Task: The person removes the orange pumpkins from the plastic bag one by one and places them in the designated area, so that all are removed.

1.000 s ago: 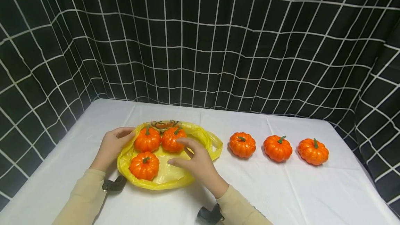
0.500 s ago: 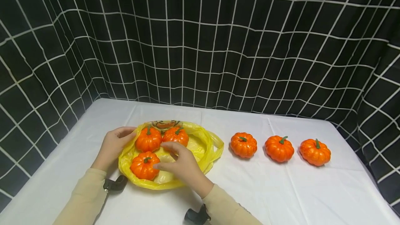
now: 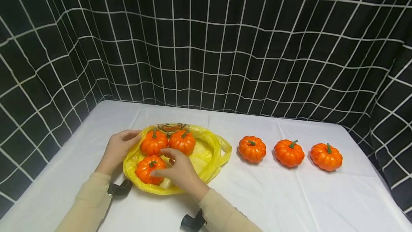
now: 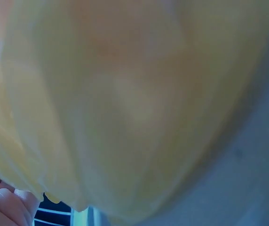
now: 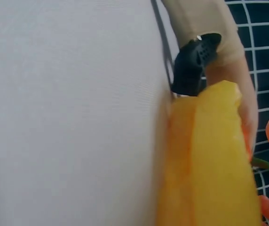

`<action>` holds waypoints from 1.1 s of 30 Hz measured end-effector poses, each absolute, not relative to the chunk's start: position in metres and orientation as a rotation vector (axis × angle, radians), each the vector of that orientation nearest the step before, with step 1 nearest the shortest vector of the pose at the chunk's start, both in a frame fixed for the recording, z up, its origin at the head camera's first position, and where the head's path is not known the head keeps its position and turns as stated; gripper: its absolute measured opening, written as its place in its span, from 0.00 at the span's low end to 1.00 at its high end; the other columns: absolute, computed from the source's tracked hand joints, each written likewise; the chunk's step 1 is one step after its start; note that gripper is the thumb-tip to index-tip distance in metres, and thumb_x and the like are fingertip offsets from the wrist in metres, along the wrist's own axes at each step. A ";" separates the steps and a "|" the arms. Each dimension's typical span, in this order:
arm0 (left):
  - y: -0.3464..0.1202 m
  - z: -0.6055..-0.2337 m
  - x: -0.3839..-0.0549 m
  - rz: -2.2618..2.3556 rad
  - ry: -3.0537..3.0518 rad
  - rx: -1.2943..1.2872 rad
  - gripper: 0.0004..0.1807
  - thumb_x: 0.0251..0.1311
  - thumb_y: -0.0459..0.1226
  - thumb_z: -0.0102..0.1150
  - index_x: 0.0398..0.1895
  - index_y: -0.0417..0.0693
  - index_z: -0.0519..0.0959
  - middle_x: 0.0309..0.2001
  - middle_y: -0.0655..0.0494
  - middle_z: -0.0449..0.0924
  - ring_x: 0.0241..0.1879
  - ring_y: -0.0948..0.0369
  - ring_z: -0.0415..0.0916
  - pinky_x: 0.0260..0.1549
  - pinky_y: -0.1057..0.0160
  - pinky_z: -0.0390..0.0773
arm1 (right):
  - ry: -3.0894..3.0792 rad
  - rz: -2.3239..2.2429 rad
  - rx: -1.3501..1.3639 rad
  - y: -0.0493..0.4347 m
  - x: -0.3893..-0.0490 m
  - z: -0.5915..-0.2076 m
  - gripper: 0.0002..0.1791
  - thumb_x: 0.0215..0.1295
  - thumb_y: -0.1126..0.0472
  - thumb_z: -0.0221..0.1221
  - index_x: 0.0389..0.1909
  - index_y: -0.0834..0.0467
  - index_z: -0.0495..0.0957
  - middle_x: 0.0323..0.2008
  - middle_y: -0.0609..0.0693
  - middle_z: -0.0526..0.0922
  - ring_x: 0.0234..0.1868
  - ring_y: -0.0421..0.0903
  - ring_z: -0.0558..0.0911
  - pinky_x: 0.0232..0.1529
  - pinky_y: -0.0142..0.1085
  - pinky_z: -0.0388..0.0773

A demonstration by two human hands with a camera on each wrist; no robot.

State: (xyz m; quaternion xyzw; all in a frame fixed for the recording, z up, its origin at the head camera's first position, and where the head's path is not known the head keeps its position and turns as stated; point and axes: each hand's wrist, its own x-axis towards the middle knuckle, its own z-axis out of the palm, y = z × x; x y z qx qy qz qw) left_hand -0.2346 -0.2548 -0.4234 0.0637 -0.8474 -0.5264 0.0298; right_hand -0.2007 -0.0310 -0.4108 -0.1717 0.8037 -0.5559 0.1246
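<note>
Left grip (image 3: 118,149) pinching crinkled plastic bag (image 3: 208,154); right grip (image 3: 181,170) spread at side of glossy ribbed pumpkin (image 3: 145,170)

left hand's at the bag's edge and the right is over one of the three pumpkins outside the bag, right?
Not quite: the right hand is at the front pumpkin inside the bag, as the head view shows. The left hand is at the bag's edge, and three pumpkins do lie outside.

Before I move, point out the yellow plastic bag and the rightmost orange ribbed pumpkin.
Yellow plastic bag (image 3: 200,158): head view, its bare inside.
Rightmost orange ribbed pumpkin (image 3: 326,158): head view, middle of its near side.
</note>
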 end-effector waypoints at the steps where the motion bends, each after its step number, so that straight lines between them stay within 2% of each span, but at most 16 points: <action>1: -0.255 -0.423 -0.235 -1.621 -2.610 0.191 0.25 0.70 0.49 0.55 0.62 0.41 0.76 0.62 0.41 0.78 0.65 0.49 0.71 0.65 0.54 0.73 | 2.356 -1.607 -0.496 -0.032 -0.200 -0.411 0.35 0.51 0.58 0.74 0.61 0.63 0.75 0.61 0.57 0.78 0.64 0.56 0.76 0.68 0.48 0.73; 6: -0.256 -0.423 -0.234 -1.615 -2.613 0.183 0.26 0.70 0.49 0.55 0.62 0.42 0.77 0.62 0.41 0.78 0.65 0.50 0.71 0.64 0.57 0.73 | 2.380 -1.570 -0.476 -0.035 -0.198 -0.414 0.35 0.49 0.59 0.75 0.59 0.63 0.76 0.60 0.59 0.79 0.60 0.55 0.78 0.64 0.50 0.75; 10: -0.256 -0.423 -0.233 -1.619 -2.616 0.190 0.25 0.70 0.48 0.55 0.62 0.41 0.77 0.62 0.41 0.78 0.65 0.50 0.72 0.56 0.71 0.75 | 2.420 -1.492 -0.497 -0.037 -0.199 -0.418 0.37 0.49 0.56 0.76 0.61 0.61 0.76 0.62 0.57 0.79 0.63 0.54 0.76 0.67 0.49 0.73; 13: -0.256 -0.422 -0.233 -1.623 -2.614 0.189 0.24 0.70 0.47 0.55 0.62 0.41 0.77 0.62 0.41 0.78 0.65 0.50 0.72 0.51 0.77 0.74 | 2.440 -1.449 -0.509 -0.038 -0.201 -0.421 0.39 0.48 0.55 0.77 0.62 0.61 0.75 0.62 0.56 0.78 0.65 0.53 0.75 0.69 0.49 0.71; 20: -0.255 -0.424 -0.234 -1.642 -2.604 0.189 0.24 0.70 0.47 0.55 0.61 0.41 0.77 0.62 0.41 0.78 0.64 0.50 0.72 0.47 0.81 0.73 | 2.409 -1.443 -0.512 -0.038 -0.201 -0.424 0.43 0.47 0.55 0.77 0.65 0.61 0.72 0.64 0.56 0.77 0.65 0.53 0.76 0.69 0.48 0.72; 29: -0.256 -0.424 -0.234 -1.642 -2.606 0.186 0.24 0.70 0.46 0.55 0.62 0.42 0.77 0.62 0.41 0.78 0.65 0.50 0.72 0.47 0.81 0.74 | 2.397 -1.444 -0.484 -0.040 -0.201 -0.425 0.43 0.47 0.56 0.77 0.66 0.61 0.72 0.64 0.57 0.77 0.65 0.53 0.76 0.68 0.48 0.72; 33: -0.255 -0.424 -0.233 -1.632 -2.612 0.188 0.23 0.70 0.45 0.54 0.62 0.41 0.76 0.63 0.41 0.77 0.65 0.49 0.71 0.57 0.69 0.77 | 2.399 -1.457 -0.470 -0.039 -0.200 -0.426 0.43 0.47 0.56 0.77 0.65 0.61 0.72 0.63 0.57 0.77 0.64 0.53 0.77 0.67 0.48 0.73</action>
